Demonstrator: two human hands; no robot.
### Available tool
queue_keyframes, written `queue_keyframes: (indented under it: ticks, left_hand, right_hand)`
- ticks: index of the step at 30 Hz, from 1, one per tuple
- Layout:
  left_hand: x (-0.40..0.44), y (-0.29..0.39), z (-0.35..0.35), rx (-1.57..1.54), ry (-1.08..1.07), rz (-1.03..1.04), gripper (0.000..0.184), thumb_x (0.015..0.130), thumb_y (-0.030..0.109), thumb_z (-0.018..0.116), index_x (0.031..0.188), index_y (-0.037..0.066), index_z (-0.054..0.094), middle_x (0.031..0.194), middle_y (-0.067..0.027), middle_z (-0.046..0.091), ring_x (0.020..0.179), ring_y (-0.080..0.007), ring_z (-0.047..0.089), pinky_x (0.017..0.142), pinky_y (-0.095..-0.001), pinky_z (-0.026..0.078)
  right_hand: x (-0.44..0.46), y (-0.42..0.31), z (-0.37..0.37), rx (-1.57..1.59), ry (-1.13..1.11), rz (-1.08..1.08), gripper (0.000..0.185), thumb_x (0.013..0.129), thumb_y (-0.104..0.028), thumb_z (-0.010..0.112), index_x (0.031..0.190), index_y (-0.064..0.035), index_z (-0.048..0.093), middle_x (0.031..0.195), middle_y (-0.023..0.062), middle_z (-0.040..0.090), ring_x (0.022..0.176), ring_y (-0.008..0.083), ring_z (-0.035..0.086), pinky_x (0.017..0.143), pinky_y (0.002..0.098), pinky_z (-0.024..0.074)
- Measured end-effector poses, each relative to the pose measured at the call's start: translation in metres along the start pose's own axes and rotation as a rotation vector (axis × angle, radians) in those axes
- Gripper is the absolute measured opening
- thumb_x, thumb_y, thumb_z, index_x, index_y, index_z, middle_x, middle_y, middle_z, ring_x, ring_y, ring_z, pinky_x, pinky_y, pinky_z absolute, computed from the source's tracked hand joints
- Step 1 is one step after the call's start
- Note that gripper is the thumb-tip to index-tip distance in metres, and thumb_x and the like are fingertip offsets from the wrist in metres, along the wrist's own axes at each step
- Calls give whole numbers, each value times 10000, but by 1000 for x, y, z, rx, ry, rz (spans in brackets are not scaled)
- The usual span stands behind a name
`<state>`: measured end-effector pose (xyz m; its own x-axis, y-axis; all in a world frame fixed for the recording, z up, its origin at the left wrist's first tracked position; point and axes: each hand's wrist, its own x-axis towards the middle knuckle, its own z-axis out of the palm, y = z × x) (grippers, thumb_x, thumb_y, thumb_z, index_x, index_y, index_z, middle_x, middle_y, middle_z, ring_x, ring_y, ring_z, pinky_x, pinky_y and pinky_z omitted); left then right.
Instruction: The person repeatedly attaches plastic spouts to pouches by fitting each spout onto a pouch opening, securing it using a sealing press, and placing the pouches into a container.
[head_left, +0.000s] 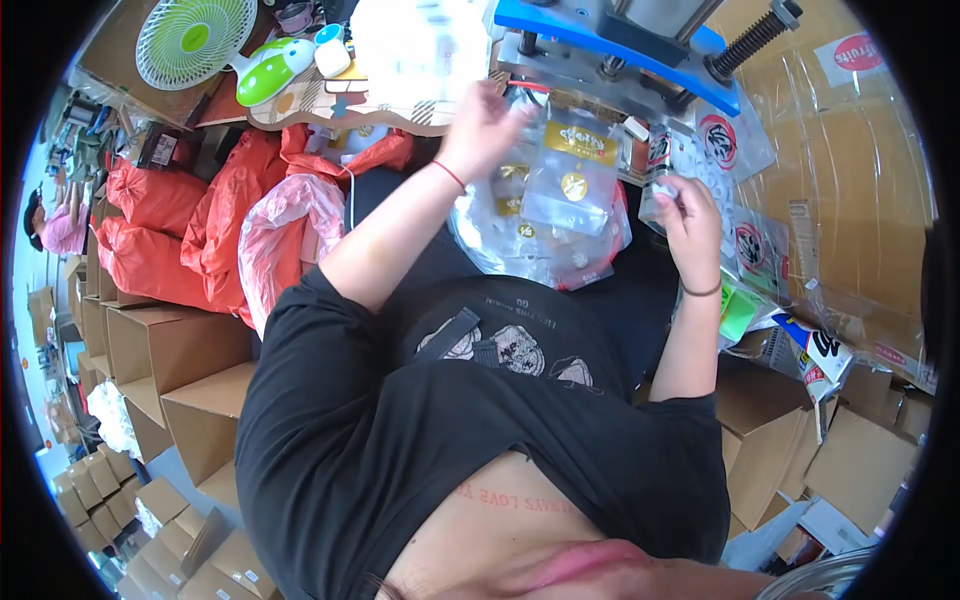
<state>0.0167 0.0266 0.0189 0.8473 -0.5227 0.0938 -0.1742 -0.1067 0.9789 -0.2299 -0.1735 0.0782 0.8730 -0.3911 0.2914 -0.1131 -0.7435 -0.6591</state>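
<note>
My left hand (484, 132), with a red string at the wrist, is raised by the blue-edged metal press (640, 45). Its blurred fingers are pinched together on something small and pale that I cannot make out. Just beyond them lies a red-rimmed opening (528, 87). Clear plastic bags with gold labels (568, 185) lie between my hands, over a large clear bag (485, 235) of pale pieces at my lap. My right hand (690, 222) is closed at the fingertips around something small and whitish, beside a clear cylinder with black print (657, 150).
Red plastic bags (160, 200) and open cardboard boxes (180, 350) stand at the left. A green-white fan (197, 38) is at the upper left. A large taped carton (850, 150) and printed packets (755, 245) are at the right. Another person (65, 225) is far left.
</note>
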Motion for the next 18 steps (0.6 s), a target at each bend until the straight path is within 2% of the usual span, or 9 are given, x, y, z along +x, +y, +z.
queue_keyframes:
  ticks: [3,6,7,8,10,11,12,15,18]
  left_hand:
    - [32,-22,-58,1097,351,571,849,865,571,651,1480,70,350,1424,-283,420,1365,-402,378,1110,-548,299]
    - [3,-44,-78,1282,-135,599,794,853,569,642,1471,129,406,1514,-193,368,1397,-364,351,1126,-553,267]
    - [-8,-38,-79,1272,-152,717,611,903,427,634,1403,105,494,1393,-170,519,1297,-325,488,1066,-496,370]
    - [-7,-42,-79,1269,-164,720,611,903,427,634,1403,105,494,1393,-170,519,1297,-325,488,1066,-496,370]
    - [-6,-51,-76,787,-60,455,371,958,264,604,1274,71,605,1145,-143,666,1077,-283,640,919,-389,489]
    - [-7,-53,-70,93,-124,153,229,975,185,598,1108,21,687,906,-132,705,853,-197,687,770,-287,522]
    - [-12,-44,-63,90,-130,150,229,975,185,598,1108,21,687,906,-132,705,853,-197,687,770,-287,522]
    - [-32,-10,-36,-100,-292,96,255,929,246,698,922,-7,730,689,-37,655,654,-63,579,657,-249,491]
    - [-47,10,-19,164,-419,63,287,875,295,770,912,12,736,675,46,643,621,-29,529,588,-234,454]
  right_hand:
    - [-2,3,1,-85,99,-24,189,977,-154,584,1062,11,621,923,109,618,843,202,606,772,310,481]
    - [0,5,3,-84,160,4,216,1020,-187,525,1055,12,601,924,124,622,857,225,598,797,322,473]
    - [1,4,5,-60,155,-27,220,1028,-189,507,1056,9,598,930,127,625,866,227,598,806,324,472]
    - [1,2,9,-36,150,-52,225,1036,-192,490,1058,6,596,937,130,628,875,229,598,815,327,471]
    - [6,-3,17,-66,81,-117,205,1027,-174,490,1030,-2,601,920,130,622,863,253,599,813,329,472]
    - [8,-7,22,-93,30,-133,195,1020,-168,497,1018,-4,603,914,130,621,857,263,597,810,331,473]
    - [11,-8,29,-76,31,-262,178,1007,-160,521,985,-7,611,891,129,617,834,275,594,787,330,476]
    - [23,-35,35,61,-63,-203,175,975,-173,567,930,-10,611,830,138,622,795,320,603,733,369,482]
    - [37,-45,35,374,133,-57,123,936,-132,670,988,-21,668,837,47,679,717,109,596,661,260,473]
